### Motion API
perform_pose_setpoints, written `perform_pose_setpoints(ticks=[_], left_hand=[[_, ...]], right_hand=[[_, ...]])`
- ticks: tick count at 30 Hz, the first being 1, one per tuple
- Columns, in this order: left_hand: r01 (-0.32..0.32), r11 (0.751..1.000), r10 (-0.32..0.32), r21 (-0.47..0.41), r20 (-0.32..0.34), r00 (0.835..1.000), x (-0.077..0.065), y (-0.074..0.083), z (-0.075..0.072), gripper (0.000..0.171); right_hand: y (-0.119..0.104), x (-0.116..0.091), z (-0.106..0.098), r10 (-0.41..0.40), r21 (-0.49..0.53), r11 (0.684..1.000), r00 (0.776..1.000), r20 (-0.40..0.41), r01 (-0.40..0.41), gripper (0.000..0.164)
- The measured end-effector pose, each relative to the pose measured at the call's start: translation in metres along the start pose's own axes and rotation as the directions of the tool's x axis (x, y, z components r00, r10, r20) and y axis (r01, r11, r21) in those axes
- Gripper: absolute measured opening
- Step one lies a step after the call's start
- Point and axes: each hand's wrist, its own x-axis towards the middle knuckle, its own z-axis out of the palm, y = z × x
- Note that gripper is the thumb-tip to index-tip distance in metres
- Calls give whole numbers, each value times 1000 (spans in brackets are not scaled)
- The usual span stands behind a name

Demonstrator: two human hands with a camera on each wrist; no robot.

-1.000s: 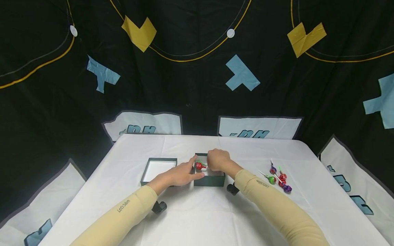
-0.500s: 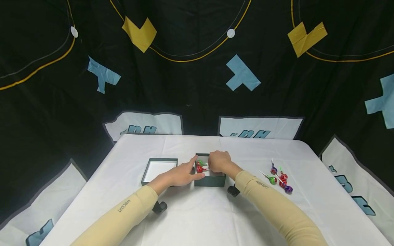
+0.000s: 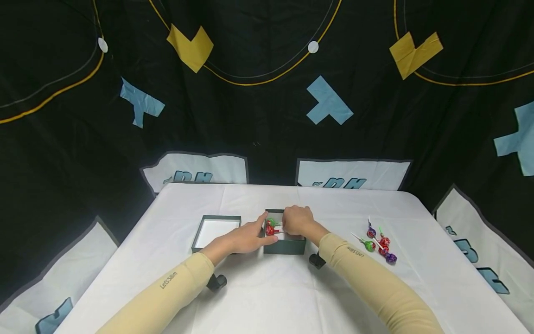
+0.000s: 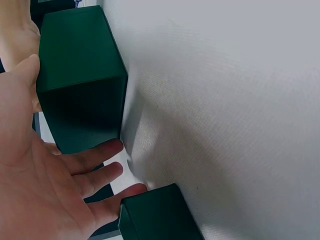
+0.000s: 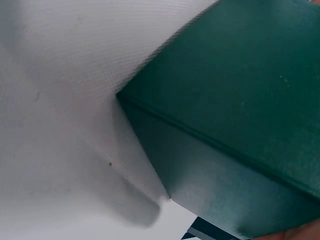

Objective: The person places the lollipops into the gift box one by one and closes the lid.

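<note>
A dark green box (image 3: 283, 247) with a pale inside stands open at the table's middle. My left hand (image 3: 244, 236) is spread at its left side, thumb by the near corner. In the left wrist view, that hand (image 4: 45, 165) lies against the box (image 4: 82, 65), fingers straight and apart. Over the right part of the box, my right hand (image 3: 297, 220) reaches in with curled fingers, fingertips hidden. A red lollipop (image 3: 270, 230) and a green-wrapped lollipop (image 3: 273, 222) lie inside on the left, sticks running toward those fingers. The right wrist view shows mostly the box's outer walls (image 5: 225, 90).
Left of the box lies a green-edged lid (image 3: 212, 232), white inside up. Several lollipops (image 3: 383, 241) in red, green and purple wrappers are bunched on the white tablecloth (image 3: 275, 297) at the right. A black curtain (image 3: 258, 116) hangs behind the table.
A green-wrapped lollipop has come into sight beside the red one in the box, and the red one sits slightly nearer. My right hand shifted a little right; the left stayed put.
</note>
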Motion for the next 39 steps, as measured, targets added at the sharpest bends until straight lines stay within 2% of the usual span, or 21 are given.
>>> perform_pose_setpoints(ticks=[13, 18, 23, 31, 39], left_hand=[[-2, 1000, 2, 7, -6, 1000, -1, 1, -2, 100], [-10, 1000, 10, 11, -7, 1000, -1, 0, -2, 103], [-21, 999, 21, 29, -11, 1000, 0, -1, -2, 99], [-30, 999, 30, 25, -30, 999, 2, -2, -1, 100], [-12, 1000, 11, -10, -73, 997, 1, -2, 1, 99]], right_hand=[[-1, -1, -3, -6, 23, 1000, 1000, 0, 6, 4], [-2, -4, -5, -6, 51, 999, 1000, 18, 5, 4], [-1, -5, -5, -6, 68, 998, 999, 37, 3, 4], [3, -8, -6, -42, 98, 994, 999, 29, 39, 4], [7, -13, -15, -95, 126, 987, 995, -10, 96, 5]])
